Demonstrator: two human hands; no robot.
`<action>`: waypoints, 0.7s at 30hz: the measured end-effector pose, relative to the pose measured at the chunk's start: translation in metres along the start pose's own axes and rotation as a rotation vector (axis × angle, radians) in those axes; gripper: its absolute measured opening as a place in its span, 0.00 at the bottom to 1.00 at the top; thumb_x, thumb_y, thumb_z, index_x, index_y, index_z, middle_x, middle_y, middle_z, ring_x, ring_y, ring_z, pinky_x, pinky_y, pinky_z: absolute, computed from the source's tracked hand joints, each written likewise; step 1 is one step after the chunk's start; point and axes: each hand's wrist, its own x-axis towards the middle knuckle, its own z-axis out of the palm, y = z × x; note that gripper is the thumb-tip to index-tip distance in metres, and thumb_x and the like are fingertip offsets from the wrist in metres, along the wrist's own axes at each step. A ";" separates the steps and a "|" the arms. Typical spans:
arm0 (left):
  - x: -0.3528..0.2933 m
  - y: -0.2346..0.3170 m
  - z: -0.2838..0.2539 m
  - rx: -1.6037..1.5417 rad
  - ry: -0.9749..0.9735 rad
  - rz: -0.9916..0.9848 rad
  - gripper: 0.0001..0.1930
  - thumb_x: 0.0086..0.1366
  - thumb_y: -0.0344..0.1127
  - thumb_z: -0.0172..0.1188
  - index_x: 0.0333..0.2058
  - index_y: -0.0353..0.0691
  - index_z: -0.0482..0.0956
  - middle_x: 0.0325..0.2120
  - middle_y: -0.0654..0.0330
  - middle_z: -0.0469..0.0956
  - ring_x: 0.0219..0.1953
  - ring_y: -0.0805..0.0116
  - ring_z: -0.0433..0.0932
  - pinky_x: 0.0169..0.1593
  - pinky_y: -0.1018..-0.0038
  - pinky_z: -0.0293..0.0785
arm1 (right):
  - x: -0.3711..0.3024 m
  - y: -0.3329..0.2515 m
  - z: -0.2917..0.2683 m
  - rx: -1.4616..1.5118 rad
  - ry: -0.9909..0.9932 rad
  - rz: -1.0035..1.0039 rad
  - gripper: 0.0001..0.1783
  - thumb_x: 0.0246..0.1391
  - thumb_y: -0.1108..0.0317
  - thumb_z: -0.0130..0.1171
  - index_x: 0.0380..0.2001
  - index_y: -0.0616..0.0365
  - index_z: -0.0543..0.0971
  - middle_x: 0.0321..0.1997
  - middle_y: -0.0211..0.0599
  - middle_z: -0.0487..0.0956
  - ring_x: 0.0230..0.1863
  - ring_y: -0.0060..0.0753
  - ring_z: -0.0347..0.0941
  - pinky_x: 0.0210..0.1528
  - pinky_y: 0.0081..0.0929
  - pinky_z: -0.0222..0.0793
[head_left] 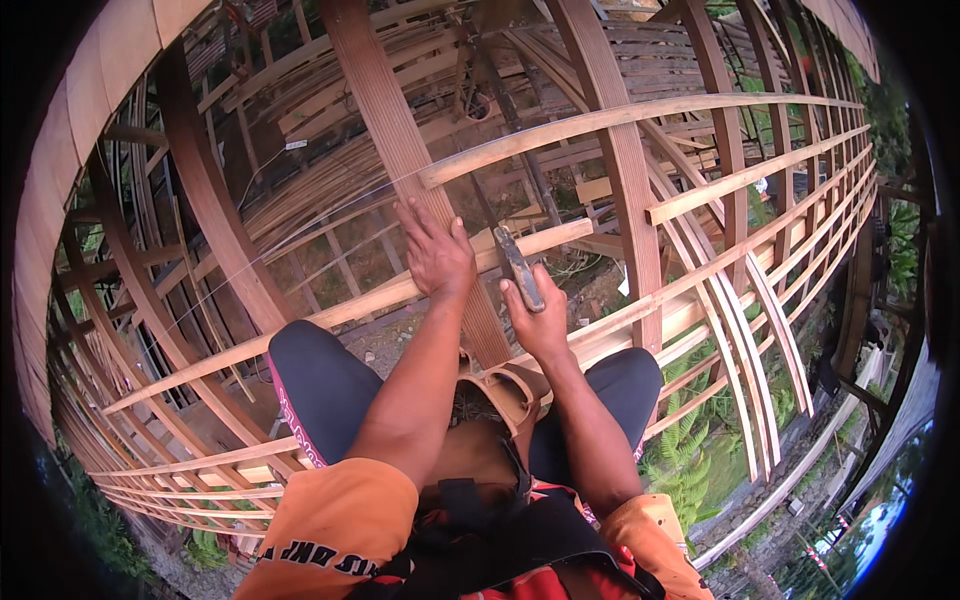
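My left hand (436, 248) lies with fingers stretched out over a light wooden batten (345, 309), where it crosses a brown rafter (384, 110). In my right hand (540, 320) is the worn grey handle of a handsaw (518, 268). Its thin dark blade is seen nearly edge-on and points away from me, past the batten near its right end. Whether the teeth touch the wood I cannot tell. Above my hands, another batten (560, 130) begins on the same rafter and runs off to the right.
Below the open roof frame lie stacked boards (340, 190) and the ground. Loose strips (735, 350) hang over the battens at right. A thin string (300, 232) stretches across the rafters at left. A tan tool pouch (505, 395) sits between my knees. Ferns (685, 460) grow below right.
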 end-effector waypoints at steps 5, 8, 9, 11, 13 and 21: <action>0.005 -0.015 -0.004 0.018 0.047 -0.023 0.41 0.68 0.49 0.53 0.70 0.31 0.47 0.70 0.38 0.46 0.61 0.40 0.67 0.61 0.56 0.66 | -0.121 -0.066 -0.080 -0.112 -0.136 0.110 0.12 0.54 0.72 0.67 0.27 0.60 0.72 0.18 0.38 0.73 0.18 0.26 0.72 0.24 0.24 0.67; 0.002 -0.011 -0.004 0.023 0.020 -0.005 0.41 0.68 0.49 0.53 0.70 0.32 0.46 0.70 0.37 0.46 0.60 0.39 0.67 0.61 0.56 0.66 | -0.174 -0.083 -0.125 -0.174 -0.166 0.171 0.09 0.53 0.73 0.68 0.28 0.62 0.75 0.15 0.38 0.74 0.16 0.29 0.76 0.22 0.25 0.68; 0.002 -0.011 -0.004 0.020 0.033 0.001 0.42 0.68 0.49 0.53 0.70 0.32 0.46 0.70 0.37 0.46 0.60 0.39 0.67 0.61 0.56 0.66 | -0.170 -0.075 -0.119 -0.158 -0.156 0.135 0.09 0.53 0.74 0.67 0.28 0.62 0.75 0.15 0.38 0.74 0.17 0.29 0.76 0.22 0.25 0.68; 0.002 -0.011 -0.002 0.025 0.025 0.007 0.42 0.68 0.50 0.53 0.71 0.32 0.46 0.70 0.37 0.46 0.60 0.39 0.67 0.61 0.56 0.66 | -0.129 -0.044 -0.082 -0.076 -0.092 0.054 0.10 0.54 0.73 0.66 0.27 0.61 0.73 0.15 0.38 0.73 0.14 0.30 0.73 0.21 0.26 0.67; -0.006 -0.001 -0.001 -0.001 0.001 0.018 0.42 0.68 0.50 0.53 0.71 0.32 0.45 0.70 0.37 0.46 0.61 0.39 0.67 0.61 0.56 0.66 | -0.054 0.008 -0.019 0.030 -0.018 0.036 0.14 0.56 0.72 0.66 0.26 0.60 0.68 0.17 0.41 0.70 0.16 0.29 0.64 0.22 0.30 0.64; 0.006 -0.010 -0.007 0.001 0.017 -0.022 0.38 0.70 0.50 0.49 0.70 0.35 0.47 0.71 0.39 0.46 0.65 0.38 0.63 0.63 0.55 0.66 | -0.146 -0.066 -0.098 -0.025 -0.169 0.216 0.13 0.56 0.68 0.66 0.27 0.60 0.72 0.16 0.31 0.71 0.16 0.24 0.69 0.22 0.25 0.63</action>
